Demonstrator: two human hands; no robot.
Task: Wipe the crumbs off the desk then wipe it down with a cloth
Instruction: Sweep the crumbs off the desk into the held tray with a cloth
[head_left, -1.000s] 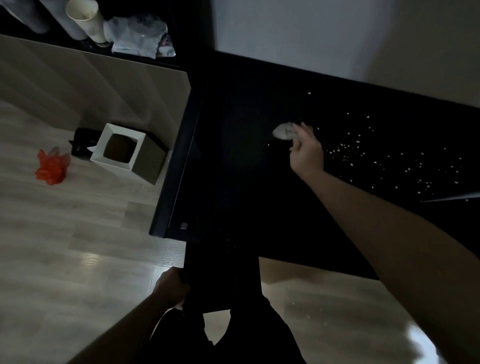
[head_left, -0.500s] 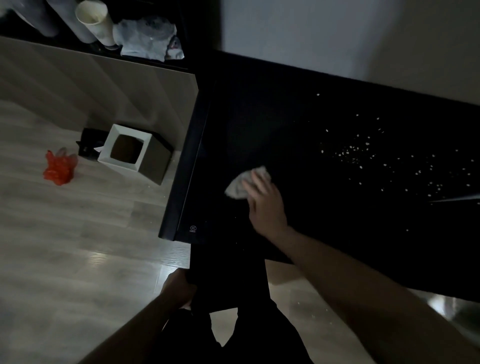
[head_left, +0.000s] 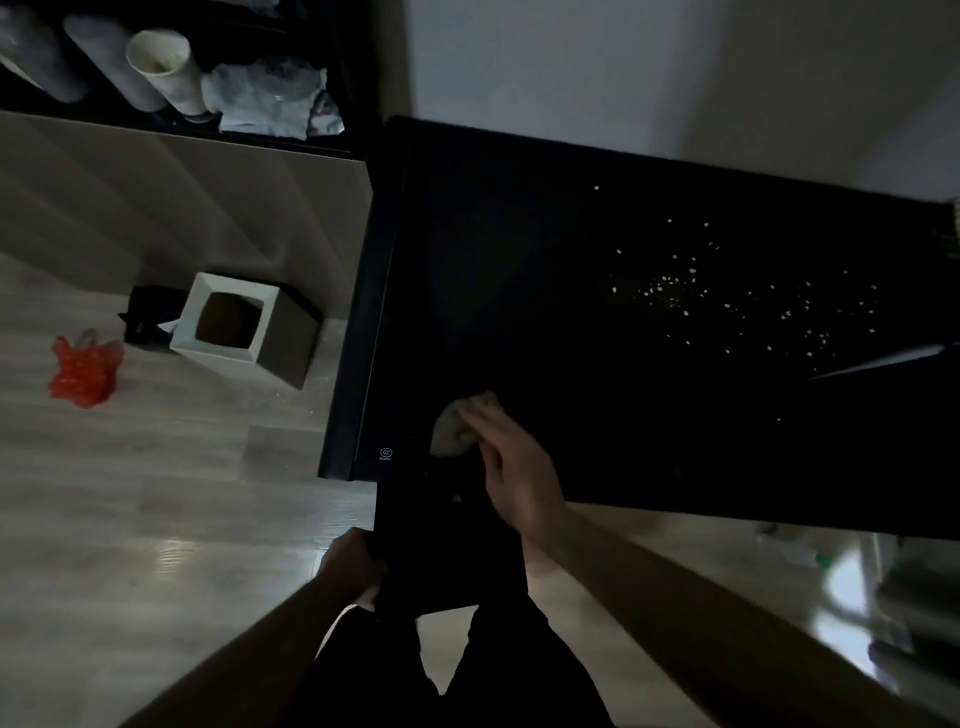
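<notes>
Crumbs (head_left: 670, 291): we see pale specks scattered over the right half of the black table (head_left: 545, 249), thickest near the middle right, with a few strays towards the far edge and one nearer the front.
Cloth (head_left: 453, 427): we find a small pale crumpled wad lying at the table's near edge, close to the front left corner, well apart from the main scatter of crumbs.
Right hand (head_left: 511, 470): our right hand lies palm down over the cloth at the table's front edge; its fingers (head_left: 480, 415) are stretched out and press on the wad, so this grip is flat and open rather than closed around it.
Left hand (head_left: 353, 569): our left hand is below the table's edge, its grip closed round the left side of a dark flat object (head_left: 447, 545) held under the spot where the cloth sits. The picture is too dark for us to name that object.
Bin (head_left: 249, 327): we note a square white-rimmed bin on the wooden floor (head_left: 130, 519), left of the table.
Red bag (head_left: 83, 371): a crumpled red plastic bag lies on the floor, left of the bin.
Shelf (head_left: 171, 124): at the upper left we make out a paper cup (head_left: 163, 65) on its side beside a pale crumpled wrapper.
</notes>
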